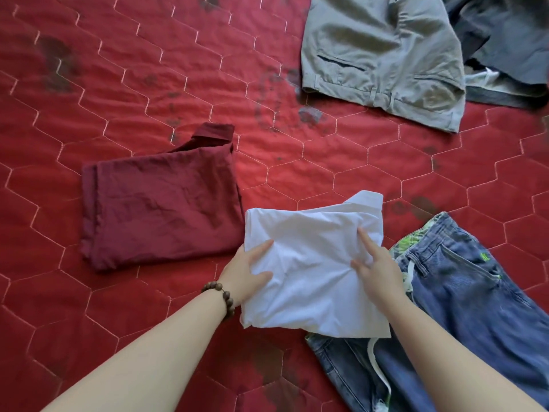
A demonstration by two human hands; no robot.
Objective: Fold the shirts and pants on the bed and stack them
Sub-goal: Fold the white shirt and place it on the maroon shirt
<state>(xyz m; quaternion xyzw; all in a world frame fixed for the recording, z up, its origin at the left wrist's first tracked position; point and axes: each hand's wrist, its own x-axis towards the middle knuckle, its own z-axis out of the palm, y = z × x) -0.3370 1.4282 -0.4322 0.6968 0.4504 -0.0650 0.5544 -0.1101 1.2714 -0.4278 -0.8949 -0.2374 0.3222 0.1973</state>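
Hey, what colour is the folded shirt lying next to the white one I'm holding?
Dark maroon. The folded shirt shows clearly in the head view, just left of the white shirt.

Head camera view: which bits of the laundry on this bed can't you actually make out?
- Jeans: legs cut off by the bottom and right edges; waistband partly under the white shirt.
- Dark garment: cut off at the top right corner, partly behind the grey trousers; its kind is unclear.
- White shirt's underside: hidden, so each hand's fingers beneath cannot be seen.

Quilt (118, 84) looking satiny, stitched red cloth — white shirt (312, 263) smooth cotton, maroon shirt (160, 206) showing crinkled matt weave, jeans (463, 292) coarse denim — bracelet (222, 295) wooden beads.
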